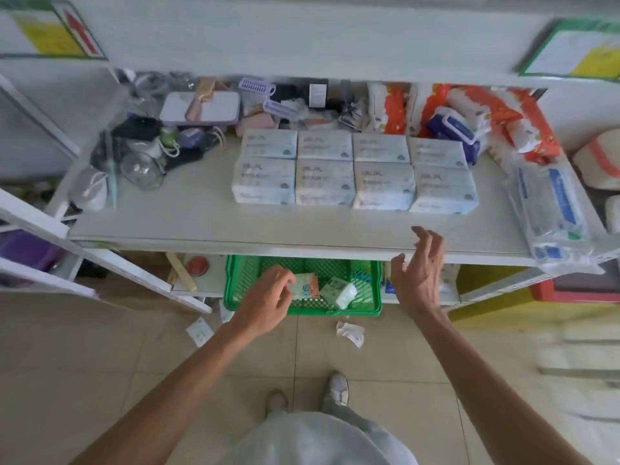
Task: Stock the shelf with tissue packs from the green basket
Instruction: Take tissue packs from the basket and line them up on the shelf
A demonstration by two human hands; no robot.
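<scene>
The white shelf [201, 216] fills the upper half of the view, and the middle board carries eight pale blue tissue packs [352, 176] set tightly in two rows of four, right of centre. Behind them at the back right is a heap of orange-and-white packs [436, 105], and a clear-wrapped blue-and-white bundle [550, 209] lies along the board's right end. The left end holds loose clutter, among it a lilac-rimmed box [201, 109] and a glass jar [141, 169]. The green basket [235, 283] sits on the board below, just under the middle board's front edge. In it lie two small packs, an orange-and-blue pack [307, 286] and, just to its right, a tilted green-and-white pack [337, 292]. The left hand [268, 300] reaches into the basket with its fingers bent onto the left end of the orange-and-blue pack; the blur hides whether they have closed on it. The right hand [419, 273] hangs in front of the middle board's edge, fingers spread and loosely bent, holding nothing. A crumpled paper scrap [350, 332] lies on the tiled floor before the basket.
</scene>
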